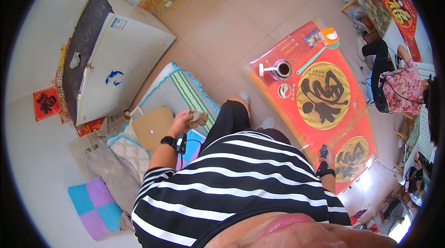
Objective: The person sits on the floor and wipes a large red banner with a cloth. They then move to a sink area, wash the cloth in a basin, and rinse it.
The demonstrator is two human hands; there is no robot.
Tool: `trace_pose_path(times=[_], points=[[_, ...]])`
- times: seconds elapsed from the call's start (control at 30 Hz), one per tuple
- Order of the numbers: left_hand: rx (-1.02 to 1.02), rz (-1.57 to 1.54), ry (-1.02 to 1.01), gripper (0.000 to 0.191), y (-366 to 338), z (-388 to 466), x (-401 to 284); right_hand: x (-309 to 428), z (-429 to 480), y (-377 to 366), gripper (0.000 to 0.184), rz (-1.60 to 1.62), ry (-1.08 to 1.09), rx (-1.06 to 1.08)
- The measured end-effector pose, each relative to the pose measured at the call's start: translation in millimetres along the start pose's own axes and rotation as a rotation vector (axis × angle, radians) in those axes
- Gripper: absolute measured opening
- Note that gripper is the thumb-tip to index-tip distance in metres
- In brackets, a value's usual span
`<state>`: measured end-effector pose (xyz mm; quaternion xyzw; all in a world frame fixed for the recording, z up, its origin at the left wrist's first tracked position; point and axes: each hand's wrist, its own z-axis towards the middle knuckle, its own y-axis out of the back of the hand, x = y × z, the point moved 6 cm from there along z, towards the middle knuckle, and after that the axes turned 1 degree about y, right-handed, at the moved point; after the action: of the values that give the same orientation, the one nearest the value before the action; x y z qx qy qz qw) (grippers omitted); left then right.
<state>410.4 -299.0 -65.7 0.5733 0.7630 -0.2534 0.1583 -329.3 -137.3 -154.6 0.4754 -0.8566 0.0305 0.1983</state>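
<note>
My left hand (pixel 179 123) grips a crumpled brownish-grey cloth (pixel 197 119) above a low couch or bed with a blue-trimmed grey mat (pixel 163 89). Beside that wrist, a flat brown cardboard-like piece (pixel 153 128) lies on the mat. Over the near edge of a table with a red printed cover (pixel 299 119), my right hand (pixel 329 160) has its fingers around a small dark grey bundle (pixel 323 151), perhaps cloth. Farther along the cover stand a cup of dark liquid (pixel 283 69) and an orange box (pixel 328 35). A green fly swatter (pixel 314 58) lies there too.
A white chest freezer (pixel 121 56) stands against the left wall. A blue and purple cushion (pixel 94 208) rests behind my left arm. Yellow cable (pixel 170 2) is coiled on the tiled floor (pixel 222 32). Beyond the table sits a person in a pink floral top (pixel 403 86).
</note>
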Motion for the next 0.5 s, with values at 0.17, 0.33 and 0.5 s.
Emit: trace_pose_path(times=[0.17, 0.33, 0.5], points=[[-0.168, 0.008, -0.052, 0.033, 88.6, 36.8, -15.4, 71.4, -15.4, -63.6, 0.03, 0.088, 0.173, -0.119], [-0.491, 0.152, -0.124, 0.018, 206.5, 111.3, -62.2, 128.3, -53.2, -135.6, 0.029, 0.129, 0.302, -0.297], [-0.402, 0.09, -0.117, 0.014, 264.0, 145.1, -147.4, 187.6, -71.3, -227.5, 0.032, 0.05, 0.376, -0.326]])
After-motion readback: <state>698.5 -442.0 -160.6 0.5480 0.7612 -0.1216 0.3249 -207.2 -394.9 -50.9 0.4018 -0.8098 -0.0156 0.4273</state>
